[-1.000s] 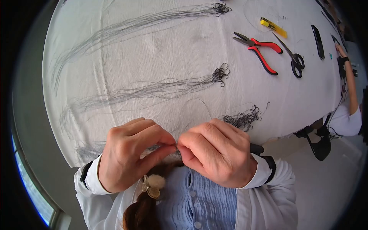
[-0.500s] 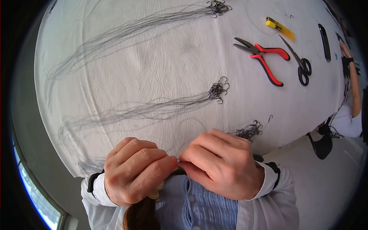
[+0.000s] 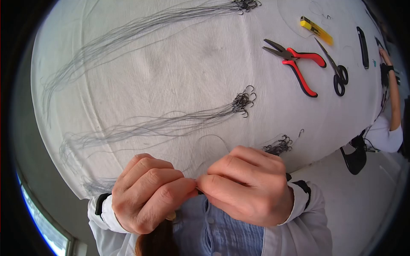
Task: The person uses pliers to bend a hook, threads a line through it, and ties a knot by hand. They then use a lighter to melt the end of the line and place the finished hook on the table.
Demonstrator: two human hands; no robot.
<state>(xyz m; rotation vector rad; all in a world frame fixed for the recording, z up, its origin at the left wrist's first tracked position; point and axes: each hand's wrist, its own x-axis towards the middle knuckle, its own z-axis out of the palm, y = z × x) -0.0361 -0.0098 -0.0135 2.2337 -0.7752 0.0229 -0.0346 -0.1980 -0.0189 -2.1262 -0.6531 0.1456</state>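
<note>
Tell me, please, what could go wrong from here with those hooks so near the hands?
1. The left hand and right hand pinch something too small to see; if it is a hook, a slip could prick a fingertip.
2. The loose hooks lie by the right knuckles near the edge of the cloth, so that hand might sweep them off.
3. The line bundle trails close above the hands and could snag.

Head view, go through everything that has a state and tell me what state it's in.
left hand: fingertips pinched shut, what they grip too small to tell
right hand: fingertips pinched shut, meeting the left's
pliers: lying flat, jaws parted
scissors: lying flat, blades closed
yellow cutter: lying flat, blade cannot be told
hook bundle: hooks bunched, lines trailing out
loose hooks: tangled in a pile
</note>
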